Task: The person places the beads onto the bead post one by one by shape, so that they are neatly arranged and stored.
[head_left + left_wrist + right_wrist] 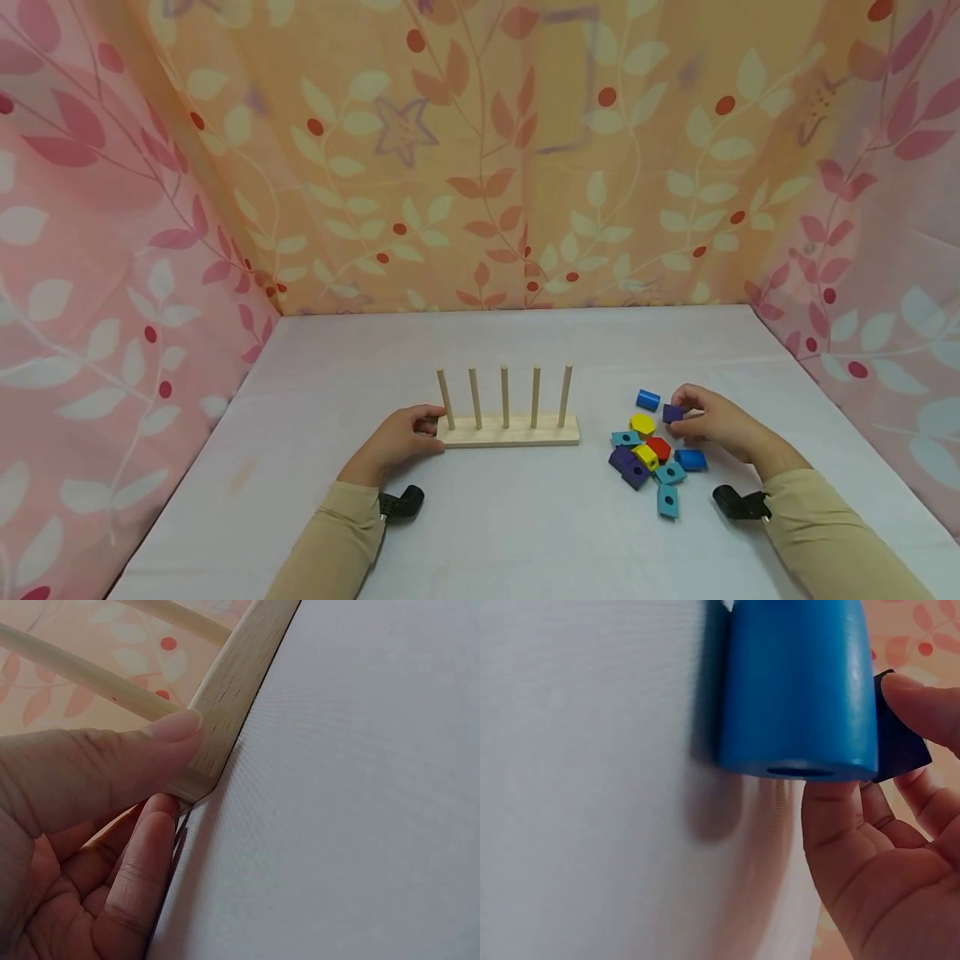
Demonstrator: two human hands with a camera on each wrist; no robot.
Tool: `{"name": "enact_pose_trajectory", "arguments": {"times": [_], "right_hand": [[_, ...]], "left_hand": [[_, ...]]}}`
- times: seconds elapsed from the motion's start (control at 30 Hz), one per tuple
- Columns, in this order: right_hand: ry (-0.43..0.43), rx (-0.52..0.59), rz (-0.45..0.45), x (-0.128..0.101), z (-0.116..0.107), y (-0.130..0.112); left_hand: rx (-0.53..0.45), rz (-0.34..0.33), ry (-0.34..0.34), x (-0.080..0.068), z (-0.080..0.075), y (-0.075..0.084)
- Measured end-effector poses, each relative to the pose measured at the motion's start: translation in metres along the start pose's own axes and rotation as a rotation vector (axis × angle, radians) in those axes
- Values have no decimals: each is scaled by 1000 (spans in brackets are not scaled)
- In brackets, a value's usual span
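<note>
Left hand [401, 437] grips the left end of the wooden peg rack [517, 431]. In the left wrist view the thumb [112, 761] presses the top edge of the base [232, 690] and a finger curls under the corner. The rack sits mid-table with five upright pegs, all bare.

Right hand [712, 425] pinches a purple block [672, 413] between thumb and fingertips, at the far right edge of the bead pile, right of the rack. Can't tell if the block is off the table [525, 533] or touching it; the right wrist view shows only a dark corner of it [900, 750] behind a blue cylinder [799, 686].

That blue cylinder [648, 400] lies on its side just left of the purple block, at the far side of the pile. The rest of the pile sits near and left of the right hand: yellow bead [642, 424], red bead [658, 448], teal blocks [667, 500], blue block [691, 460], more purple ones [630, 467].

A black wrist camera mount [401, 503] shows on each forearm.
</note>
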State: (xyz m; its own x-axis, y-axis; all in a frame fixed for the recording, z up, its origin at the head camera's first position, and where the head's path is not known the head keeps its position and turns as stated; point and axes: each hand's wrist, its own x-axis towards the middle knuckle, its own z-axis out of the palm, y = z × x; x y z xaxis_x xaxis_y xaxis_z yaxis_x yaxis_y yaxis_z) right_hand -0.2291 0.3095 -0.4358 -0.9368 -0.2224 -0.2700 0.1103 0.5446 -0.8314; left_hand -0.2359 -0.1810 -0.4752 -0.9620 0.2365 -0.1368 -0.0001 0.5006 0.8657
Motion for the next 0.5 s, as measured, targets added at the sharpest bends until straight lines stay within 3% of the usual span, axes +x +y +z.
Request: {"name": "enact_pose_trajectory", "arguments": {"times": [0.27,0.5], "right_hand": [[7,19,-45,1,-1,-4],[37,-93,-111,3,-6,-22]], "left_hand": [[5,-12,2,-2,0,3],[3,-9,0,-2,-1,5]]}}
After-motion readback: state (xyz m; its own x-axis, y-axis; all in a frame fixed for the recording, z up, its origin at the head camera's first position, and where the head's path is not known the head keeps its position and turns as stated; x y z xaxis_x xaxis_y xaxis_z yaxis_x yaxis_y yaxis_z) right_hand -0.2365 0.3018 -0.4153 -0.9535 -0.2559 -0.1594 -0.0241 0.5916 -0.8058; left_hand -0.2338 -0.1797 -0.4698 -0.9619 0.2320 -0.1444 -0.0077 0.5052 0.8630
